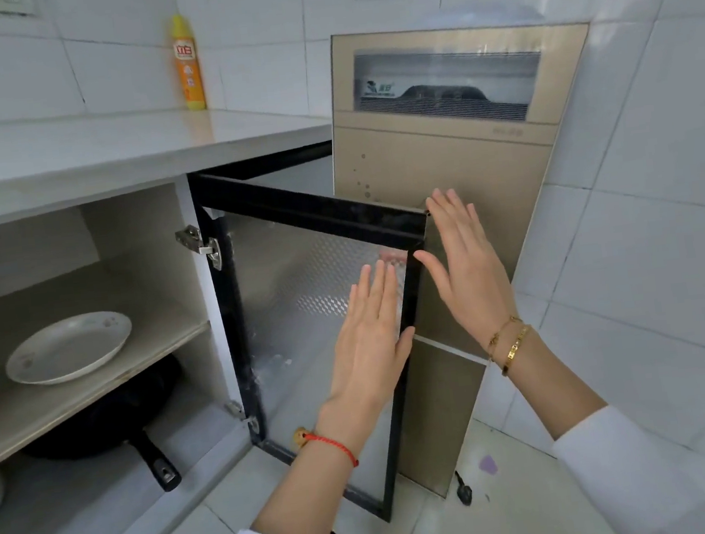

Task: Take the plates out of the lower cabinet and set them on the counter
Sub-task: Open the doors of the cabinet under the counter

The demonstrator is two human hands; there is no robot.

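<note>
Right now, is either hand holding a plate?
No: both the left hand and right hand are open and flat by the cabinet door; the plate sits on the shelf.

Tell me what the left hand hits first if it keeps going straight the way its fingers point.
The left hand points up and slightly right, flat in front of the open cabinet door. Going straight on, it would probably meet the door's black top rail first, though depth is unclear and it may already touch the glass.

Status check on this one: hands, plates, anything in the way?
Both hands open, left hand and right hand flat by the open cabinet door. White plate on the shelf, untouched. Path clear.
</note>
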